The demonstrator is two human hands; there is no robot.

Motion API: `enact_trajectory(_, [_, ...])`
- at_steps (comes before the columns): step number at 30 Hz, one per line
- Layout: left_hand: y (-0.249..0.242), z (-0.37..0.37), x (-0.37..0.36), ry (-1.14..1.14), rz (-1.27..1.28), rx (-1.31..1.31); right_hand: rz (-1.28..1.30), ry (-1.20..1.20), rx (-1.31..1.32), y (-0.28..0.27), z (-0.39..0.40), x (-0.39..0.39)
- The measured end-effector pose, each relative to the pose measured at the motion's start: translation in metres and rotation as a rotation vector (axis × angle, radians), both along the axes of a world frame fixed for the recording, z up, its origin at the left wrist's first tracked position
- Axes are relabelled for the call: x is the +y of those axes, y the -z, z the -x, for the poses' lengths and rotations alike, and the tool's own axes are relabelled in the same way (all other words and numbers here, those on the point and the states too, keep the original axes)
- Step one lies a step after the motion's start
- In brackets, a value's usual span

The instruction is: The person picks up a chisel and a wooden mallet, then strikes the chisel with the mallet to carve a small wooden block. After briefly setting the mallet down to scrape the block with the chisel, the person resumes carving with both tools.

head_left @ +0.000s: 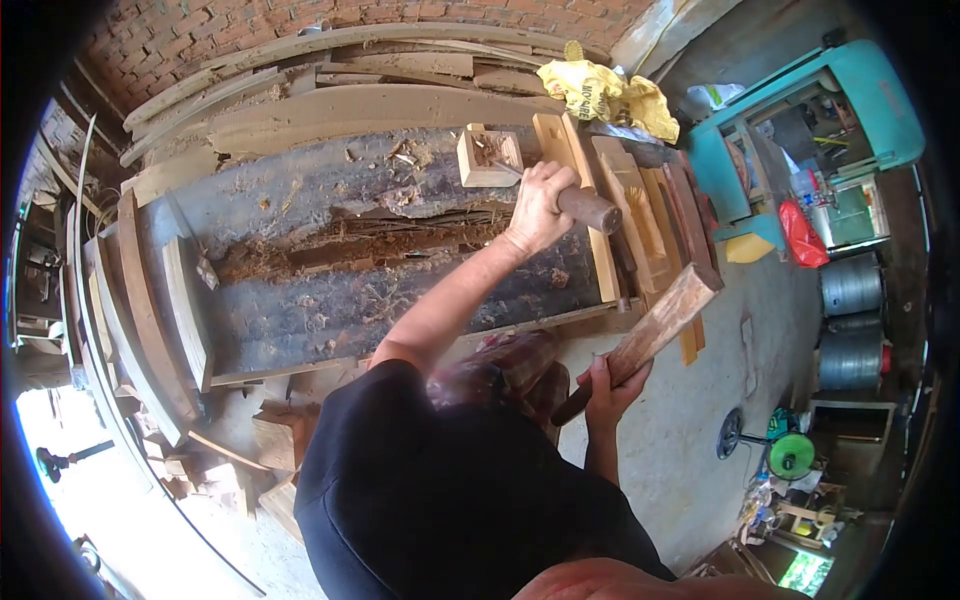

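My left hand point(541, 207) is closed around a chisel point(592, 211) with a thick, dark wooden handle. Its metal blade points left into a pale wooden block point(488, 177) with a hollow cut in its top and chips inside. The block lies on the far part of a dark, worn workbench point(400, 300). Lower and to the right, my right hand point(612, 392) grips a long wooden mallet point(665, 320) near its narrow dark end. The mallet's head is raised, apart from the chisel handle.
Planks point(640, 225) lie at the bench's right end, and curved boards point(175, 310) lean at its left. Long timbers point(350, 105) are stacked along the brick wall. A yellow bag point(600, 95), a teal machine point(880, 110), metal drums point(850, 360) and a green fan point(791, 456) stand around.
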State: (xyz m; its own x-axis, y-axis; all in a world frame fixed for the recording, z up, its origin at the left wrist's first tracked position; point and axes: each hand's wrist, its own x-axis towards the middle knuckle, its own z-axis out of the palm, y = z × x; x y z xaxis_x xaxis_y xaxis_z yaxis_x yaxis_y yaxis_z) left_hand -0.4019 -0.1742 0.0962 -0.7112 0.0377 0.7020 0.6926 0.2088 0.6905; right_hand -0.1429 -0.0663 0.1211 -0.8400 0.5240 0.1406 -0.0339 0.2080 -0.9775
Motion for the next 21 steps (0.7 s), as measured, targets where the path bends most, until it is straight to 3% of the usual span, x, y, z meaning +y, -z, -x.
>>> enact_trajectory(8, [0.004, 0.003, -0.007, 0.035, -0.018, -0.046, -0.078, -0.063, -0.090, -0.031, 0.014, 0.000])
enact_trajectory(10, [0.007, 0.005, -0.007, 0.053, -0.045, -0.057, -0.375, -0.137, 0.285, -0.036, 0.019, 0.007])
enact_trajectory(13, [0.014, 0.002, -0.009, 0.085, -0.082, -0.068, -0.432, -0.222, 0.427, -0.037, 0.032, 0.002])
enact_trajectory(15, [0.021, 0.003, -0.008, 0.102, -0.098, -0.060, -0.738, -0.156, 0.228, 0.020, 0.049, 0.011])
enact_trajectory(17, [0.030, 0.004, -0.006, 0.065, -0.068, 0.020, -0.589, -0.196, -0.018, 0.023, 0.060, -0.002])
enact_trajectory(19, [0.030, -0.001, -0.005, 0.081, -0.058, -0.005, -0.301, -0.172, -0.034, 0.006, 0.055, -0.006])
enact_trajectory(21, [0.033, -0.002, -0.005, 0.078, -0.064, 0.025, -0.367, -0.061, 0.214, -0.003, 0.044, -0.008])
